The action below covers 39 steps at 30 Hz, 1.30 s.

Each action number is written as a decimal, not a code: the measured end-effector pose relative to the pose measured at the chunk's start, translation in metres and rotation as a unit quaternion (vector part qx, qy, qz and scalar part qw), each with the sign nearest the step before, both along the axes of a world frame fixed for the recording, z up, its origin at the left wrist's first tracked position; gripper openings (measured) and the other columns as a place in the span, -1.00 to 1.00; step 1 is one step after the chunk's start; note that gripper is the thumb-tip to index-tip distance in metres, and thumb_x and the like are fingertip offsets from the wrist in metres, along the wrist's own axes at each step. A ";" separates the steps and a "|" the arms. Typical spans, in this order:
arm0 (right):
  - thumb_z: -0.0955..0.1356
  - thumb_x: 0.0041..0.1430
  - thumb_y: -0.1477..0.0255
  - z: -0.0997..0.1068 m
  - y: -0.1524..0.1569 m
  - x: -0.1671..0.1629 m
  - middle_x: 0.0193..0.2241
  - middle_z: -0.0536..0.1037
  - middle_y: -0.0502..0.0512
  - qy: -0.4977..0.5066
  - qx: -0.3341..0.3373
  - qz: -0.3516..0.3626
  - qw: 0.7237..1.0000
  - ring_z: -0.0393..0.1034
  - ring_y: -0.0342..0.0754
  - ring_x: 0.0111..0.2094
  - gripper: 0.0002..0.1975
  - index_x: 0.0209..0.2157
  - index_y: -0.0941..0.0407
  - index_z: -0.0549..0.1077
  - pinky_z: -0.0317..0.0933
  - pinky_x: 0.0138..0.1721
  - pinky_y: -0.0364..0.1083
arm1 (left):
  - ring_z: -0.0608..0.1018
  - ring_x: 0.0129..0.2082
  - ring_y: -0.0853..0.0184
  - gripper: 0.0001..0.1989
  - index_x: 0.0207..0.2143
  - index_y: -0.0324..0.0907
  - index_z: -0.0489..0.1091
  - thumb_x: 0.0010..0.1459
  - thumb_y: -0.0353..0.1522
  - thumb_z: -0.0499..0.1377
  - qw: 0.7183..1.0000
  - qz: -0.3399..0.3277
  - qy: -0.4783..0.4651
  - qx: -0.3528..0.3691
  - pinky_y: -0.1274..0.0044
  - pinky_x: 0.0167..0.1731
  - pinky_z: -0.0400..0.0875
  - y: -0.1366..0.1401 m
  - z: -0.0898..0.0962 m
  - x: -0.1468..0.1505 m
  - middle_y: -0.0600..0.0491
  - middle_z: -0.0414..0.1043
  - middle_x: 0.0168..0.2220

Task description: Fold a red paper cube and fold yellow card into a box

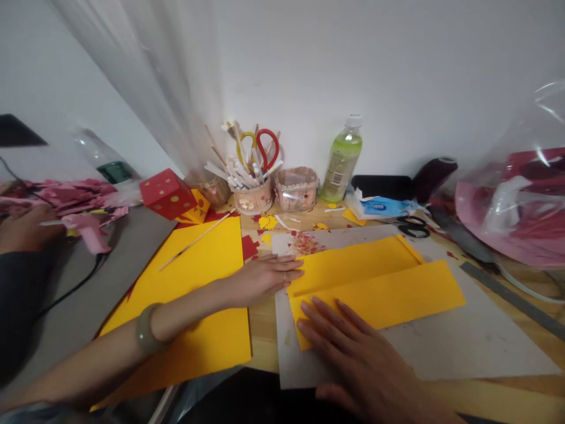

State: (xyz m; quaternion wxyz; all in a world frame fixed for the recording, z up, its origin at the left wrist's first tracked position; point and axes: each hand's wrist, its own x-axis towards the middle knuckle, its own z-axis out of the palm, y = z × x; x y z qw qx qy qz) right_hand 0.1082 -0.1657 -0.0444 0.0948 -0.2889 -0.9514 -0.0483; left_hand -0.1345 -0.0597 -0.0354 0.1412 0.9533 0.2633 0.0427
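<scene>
A folded yellow sheet (366, 271) lies on a grey board (477, 347), with one long flap along its near side and a narrow fold at its far right end. My left hand (260, 278) rests flat with fingers stretched onto the sheet's left edge. My right hand (357, 347) lies on the near left part of the flap, fingers spread and pressing down. Left of the board is a larger flat yellow sheet (212, 330), partly under my left forearm, with a thin wooden stick (194, 242) on it.
Another person's hand (22, 232) is at the far left beside a pink glue gun (86, 229). Behind stand red and yellow paper dice (166, 194), a cup of tools (253, 197), a small basket (296, 191) and a green bottle (342, 162). Black scissors (414, 227) and a metal ruler (512, 297) lie right.
</scene>
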 end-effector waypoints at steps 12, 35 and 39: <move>0.16 0.14 -0.06 -0.016 0.003 -0.006 0.24 0.15 0.13 0.025 -0.028 -0.026 0.999 -0.15 0.13 0.28 -0.19 0.29 0.10 -0.05 -0.05 0.14 0.18 | 0.08 0.28 0.39 -0.61 0.18 -0.21 0.16 0.34 -0.38 -0.12 0.999 0.012 0.016 0.025 0.45 0.23 0.00 -0.004 -0.008 -0.002 0.05 0.07 0.25; 0.15 0.10 -0.12 -0.021 0.001 -0.008 0.23 0.17 0.15 0.013 0.021 -0.053 0.998 -0.13 0.11 0.27 -0.16 0.26 0.13 0.02 -0.27 0.17 0.16 | 0.09 0.27 0.37 -0.60 0.19 -0.21 0.15 0.35 -0.37 -0.15 0.999 0.018 0.007 0.039 0.43 0.23 0.01 -0.006 -0.014 -0.005 0.07 0.06 0.26; 0.14 0.09 -0.14 -0.019 0.001 -0.008 0.23 0.17 0.13 0.002 0.025 -0.050 0.998 -0.14 0.10 0.27 -0.16 0.25 0.13 0.08 -0.33 0.18 0.15 | 0.10 0.27 0.34 -0.60 0.19 -0.22 0.15 0.34 -0.38 -0.15 0.999 0.014 0.012 0.043 0.37 0.21 0.05 -0.008 -0.012 -0.004 0.05 0.06 0.26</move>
